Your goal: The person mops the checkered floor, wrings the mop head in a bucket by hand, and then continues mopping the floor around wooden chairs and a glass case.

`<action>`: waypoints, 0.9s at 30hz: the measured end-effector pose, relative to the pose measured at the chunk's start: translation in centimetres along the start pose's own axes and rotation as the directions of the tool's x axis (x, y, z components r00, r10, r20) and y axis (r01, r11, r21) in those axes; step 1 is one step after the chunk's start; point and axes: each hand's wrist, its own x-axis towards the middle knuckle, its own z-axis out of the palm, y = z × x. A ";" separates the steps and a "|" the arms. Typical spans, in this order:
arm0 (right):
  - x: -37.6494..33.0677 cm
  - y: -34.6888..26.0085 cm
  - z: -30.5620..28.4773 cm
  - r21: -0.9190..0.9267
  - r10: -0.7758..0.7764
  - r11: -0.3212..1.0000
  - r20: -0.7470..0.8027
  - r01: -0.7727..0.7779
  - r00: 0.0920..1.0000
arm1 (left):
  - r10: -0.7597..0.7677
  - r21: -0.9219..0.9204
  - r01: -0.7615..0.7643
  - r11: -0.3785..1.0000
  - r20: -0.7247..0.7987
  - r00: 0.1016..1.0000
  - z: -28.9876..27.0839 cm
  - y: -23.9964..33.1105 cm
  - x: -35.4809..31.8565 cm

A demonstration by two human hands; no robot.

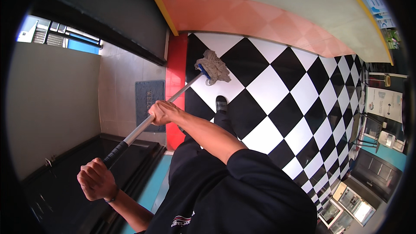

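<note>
I hold a string mop with a metal handle (182, 92) that slants from lower left to upper right. My left hand (96, 178) is shut on the black grip at the handle's top end. My right hand (164, 112) is shut on the middle of the metal shaft. The beige mop head (213, 66) rests on a white tile of the black-and-white checkered floor (277, 91), a little beyond my dark shoe (221, 103).
A red threshold strip (175, 73) runs beside the checkered floor. A grey-blue doormat (149, 97) lies on pale tiles past it. A black door (65, 182) stands open at lower left. An orange tiled wall (242, 15) bounds the far side. Cabinets and a chair (368, 134) stand at right.
</note>
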 end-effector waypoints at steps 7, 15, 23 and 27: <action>-4.0 12.6 -9.8 -0.139 -0.023 0.990 -0.134 0.004 0.991 | -0.094 -0.150 0.121 0.981 0.177 0.980 9.6 -10.3 4.8; -13.5 24.1 -25.0 -0.308 0.024 0.937 -0.414 -0.165 0.910 | -0.237 -0.029 0.289 0.957 0.496 0.835 22.2 -24.4 6.5; -11.4 31.5 -21.5 -0.155 0.440 0.765 -0.582 -0.625 0.684 | -0.213 0.038 0.223 0.974 0.497 0.841 18.9 -24.6 8.5; -2.3 29.4 -15.6 -0.129 0.310 0.827 -0.707 -0.547 0.636 | -0.182 0.073 0.167 0.983 0.431 0.884 11.3 -20.4 12.2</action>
